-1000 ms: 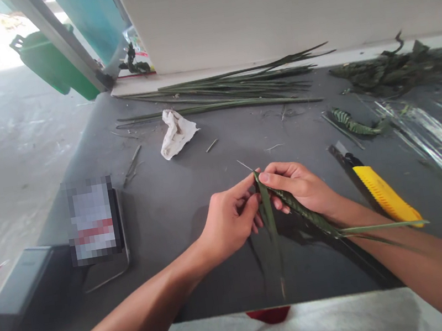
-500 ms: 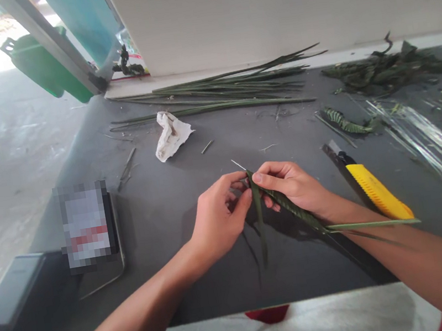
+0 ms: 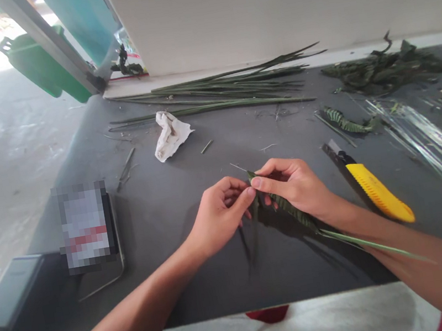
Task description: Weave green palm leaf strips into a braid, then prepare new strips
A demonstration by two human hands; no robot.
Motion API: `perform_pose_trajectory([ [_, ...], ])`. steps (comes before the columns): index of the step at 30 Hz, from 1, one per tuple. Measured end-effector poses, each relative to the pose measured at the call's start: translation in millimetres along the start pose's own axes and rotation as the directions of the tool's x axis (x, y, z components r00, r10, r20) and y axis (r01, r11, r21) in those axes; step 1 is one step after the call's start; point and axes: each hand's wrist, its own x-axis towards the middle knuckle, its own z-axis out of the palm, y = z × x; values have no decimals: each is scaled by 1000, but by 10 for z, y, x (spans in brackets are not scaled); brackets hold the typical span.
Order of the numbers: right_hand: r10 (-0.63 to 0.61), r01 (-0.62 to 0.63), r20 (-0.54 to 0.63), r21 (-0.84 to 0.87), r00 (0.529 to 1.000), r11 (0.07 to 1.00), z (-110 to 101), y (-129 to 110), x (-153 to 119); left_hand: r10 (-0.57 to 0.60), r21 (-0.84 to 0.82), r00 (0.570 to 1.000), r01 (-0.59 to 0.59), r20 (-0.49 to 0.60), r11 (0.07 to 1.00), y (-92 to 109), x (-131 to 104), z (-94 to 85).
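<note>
A green woven leaf piece [image 3: 293,213] slants down to the right under my right hand [image 3: 290,179], which pinches its upper end between thumb and fingers. A thin pale tip pokes out beyond the fingertips, and a long green stem [image 3: 367,240] runs from the lower end past my right forearm. My left hand [image 3: 226,209] is closed, thumb against fingers, touching the same upper end. From between the hands a narrow leaf strip [image 3: 256,227] hangs down, blurred. What exactly the left fingertips pinch is mostly hidden.
A yellow cutter [image 3: 380,193] lies right of my right hand. Long green leaves [image 3: 226,89] and crumpled white paper [image 3: 172,135] lie farther back. At the right are a dark leaf pile [image 3: 386,69], a woven piece [image 3: 346,122] and clear strips [image 3: 430,138]. A phone [image 3: 115,238] sits left.
My left hand has shifted slightly right and down, its thumb now near my right thumb. The hanging strip has swung left, and the stem's free end has dropped.
</note>
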Motion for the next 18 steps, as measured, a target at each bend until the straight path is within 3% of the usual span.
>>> perform_pose_trajectory([
  [4, -134, 130, -32, -119, 990, 984, -34, 69, -5, -14, 5, 996, 14, 88, 1000, 28, 7, -32],
  [7, -179, 169, -41, -187, 983, 968, -40, 92, -17, -13, 29, 995, 10, 96, 1000, 34, 17, -38],
  [12, -174, 169, -23, -143, 985, 975, -3, 53, -47, -18, 10, 996, 17, 93, 1000, 49, 22, -32],
  [18, -124, 135, 99, -110, 987, 985, -24, 9, -48, -28, -9, 996, 28, 84, 1000, 48, 11, -31],
])
